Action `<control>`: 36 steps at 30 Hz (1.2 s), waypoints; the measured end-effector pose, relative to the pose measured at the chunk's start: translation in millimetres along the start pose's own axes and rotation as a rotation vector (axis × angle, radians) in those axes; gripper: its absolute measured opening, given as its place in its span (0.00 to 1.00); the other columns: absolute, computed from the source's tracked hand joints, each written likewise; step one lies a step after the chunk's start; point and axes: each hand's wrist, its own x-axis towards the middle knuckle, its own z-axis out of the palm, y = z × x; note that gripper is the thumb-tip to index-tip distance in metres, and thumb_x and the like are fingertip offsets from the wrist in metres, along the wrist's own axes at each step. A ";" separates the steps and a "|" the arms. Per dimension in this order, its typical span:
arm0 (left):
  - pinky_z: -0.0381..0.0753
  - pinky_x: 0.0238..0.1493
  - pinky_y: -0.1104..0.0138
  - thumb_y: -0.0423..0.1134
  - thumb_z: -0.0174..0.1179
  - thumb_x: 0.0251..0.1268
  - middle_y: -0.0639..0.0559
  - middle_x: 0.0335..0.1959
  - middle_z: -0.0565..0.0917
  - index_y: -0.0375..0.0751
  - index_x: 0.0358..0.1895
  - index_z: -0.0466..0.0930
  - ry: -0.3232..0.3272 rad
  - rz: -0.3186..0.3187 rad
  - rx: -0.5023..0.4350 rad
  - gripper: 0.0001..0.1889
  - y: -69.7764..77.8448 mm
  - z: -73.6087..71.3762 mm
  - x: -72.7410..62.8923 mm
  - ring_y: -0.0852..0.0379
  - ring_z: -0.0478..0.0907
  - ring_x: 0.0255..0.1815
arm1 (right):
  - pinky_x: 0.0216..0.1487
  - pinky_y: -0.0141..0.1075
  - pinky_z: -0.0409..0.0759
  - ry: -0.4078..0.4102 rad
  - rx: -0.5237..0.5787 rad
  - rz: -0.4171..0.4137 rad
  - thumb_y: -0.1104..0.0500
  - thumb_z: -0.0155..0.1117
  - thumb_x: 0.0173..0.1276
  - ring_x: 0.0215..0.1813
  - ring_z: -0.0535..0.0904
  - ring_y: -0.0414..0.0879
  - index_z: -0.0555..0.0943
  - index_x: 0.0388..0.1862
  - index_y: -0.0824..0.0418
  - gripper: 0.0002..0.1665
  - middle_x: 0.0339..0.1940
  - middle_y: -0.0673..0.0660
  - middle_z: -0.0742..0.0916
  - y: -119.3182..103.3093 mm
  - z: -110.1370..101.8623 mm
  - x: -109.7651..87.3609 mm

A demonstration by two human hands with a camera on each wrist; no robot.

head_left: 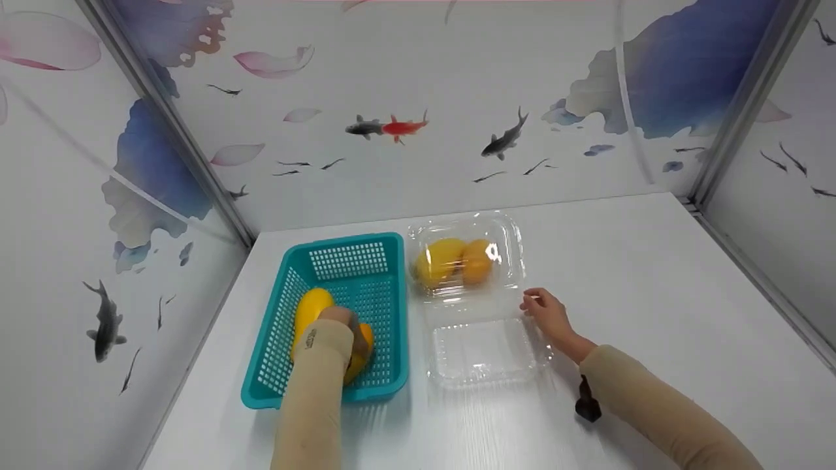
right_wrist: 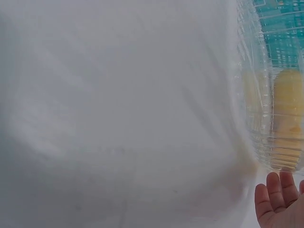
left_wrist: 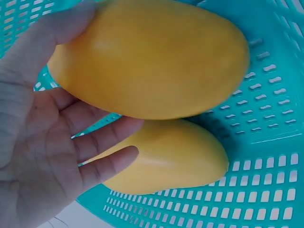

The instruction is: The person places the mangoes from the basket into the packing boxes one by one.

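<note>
Inside the teal basket (head_left: pixel 403 313), my left hand (head_left: pixel 343 318) grips an orange-yellow mango (left_wrist: pixel 156 57). In the left wrist view its thumb lies over one end and fingers reach beneath. Another yellow mango (left_wrist: pixel 166 159) lies on the basket floor beside it. My right hand (head_left: pixel 552 320) is at the right edge of an opened clear plastic clamshell box (head_left: pixel 483 352), its fingers (right_wrist: pixel 275 192) loosely extended by the rim; whether they touch it I cannot tell. In the box's far half sit a yellow fruit (head_left: pixel 439 263) and an orange-coloured one (head_left: pixel 477 262).
Basket and box stand side by side on a white table (head_left: pixel 620 261). Printed panels (head_left: pixel 444 78) wall the back and both sides. A small black object (head_left: pixel 588 405) shows under the right sleeve.
</note>
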 end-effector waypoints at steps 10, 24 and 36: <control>0.74 0.47 0.45 0.44 0.69 0.48 0.45 0.52 0.72 0.53 0.57 0.71 -0.171 -0.020 -0.050 0.29 13.0 -26.3 51.3 0.43 0.67 0.50 | 0.52 0.45 0.74 -0.006 0.002 0.025 0.55 0.42 0.74 0.52 0.75 0.57 0.65 0.59 0.69 0.22 0.49 0.67 0.79 -0.3 0.0 1.4; 0.67 0.56 0.54 0.52 0.62 0.52 0.48 0.46 0.75 0.43 0.52 0.69 -0.233 0.505 0.120 0.26 52.1 -58.4 51.9 0.49 0.68 0.49 | 0.53 0.44 0.73 -0.002 0.008 0.017 0.55 0.42 0.74 0.50 0.75 0.57 0.65 0.58 0.69 0.22 0.48 0.68 0.78 1.1 -1.0 1.1; 0.70 0.53 0.57 0.53 0.63 0.50 0.48 0.43 0.75 0.42 0.50 0.69 -0.186 0.583 -0.011 0.27 88.8 -43.0 33.0 0.51 0.70 0.46 | 0.52 0.44 0.73 0.007 0.012 0.018 0.53 0.42 0.74 0.51 0.75 0.57 0.65 0.59 0.69 0.23 0.49 0.67 0.79 0.5 1.7 0.4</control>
